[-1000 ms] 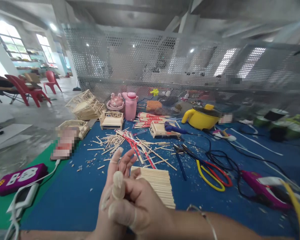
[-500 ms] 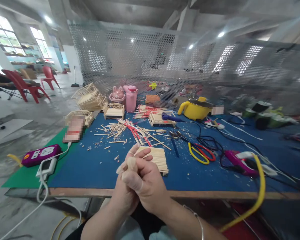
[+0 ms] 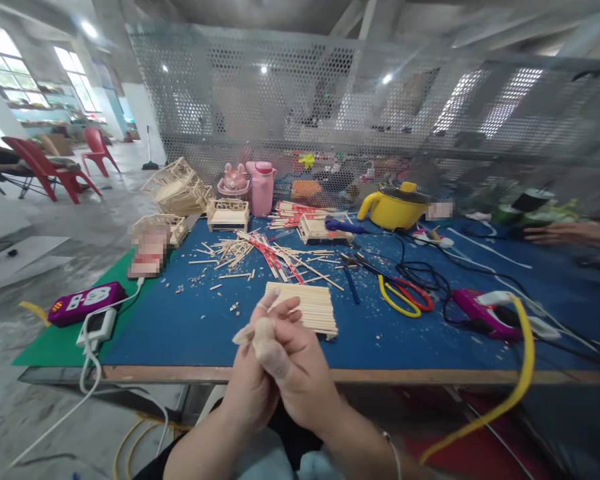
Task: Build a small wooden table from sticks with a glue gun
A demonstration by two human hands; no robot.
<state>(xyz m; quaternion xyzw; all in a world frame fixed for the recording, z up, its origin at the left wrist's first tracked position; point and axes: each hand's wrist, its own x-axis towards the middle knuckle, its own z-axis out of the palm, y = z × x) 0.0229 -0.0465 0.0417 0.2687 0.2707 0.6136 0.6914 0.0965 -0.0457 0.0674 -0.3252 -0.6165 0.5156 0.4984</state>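
My left hand [image 3: 253,383] and my right hand [image 3: 305,377] are pressed together above the table's front edge. Pale, wrinkled finger covers [image 3: 265,333] sit on the thumb and fingertips where the hands meet. The right fingers curl against the left hand; whether anything small lies between them is hidden. Just behind the hands, a flat panel of wooden sticks laid side by side [image 3: 313,307] rests on the blue mat [image 3: 180,327], partly covered by my fingers.
Beyond lie loose sticks [image 3: 235,257], a small stick-built bed [image 3: 229,215], a glue gun [image 3: 345,227], and pliers with red and yellow handles [image 3: 400,297]. A yellow pot [image 3: 397,207] stands behind. Cables and a purple power strip [image 3: 480,313] are at right, near another person's hand [image 3: 555,233].
My hands stay pressed together, with the finger covers slightly shifted. The view has tilted a little, and another person's hand has come in at the right.
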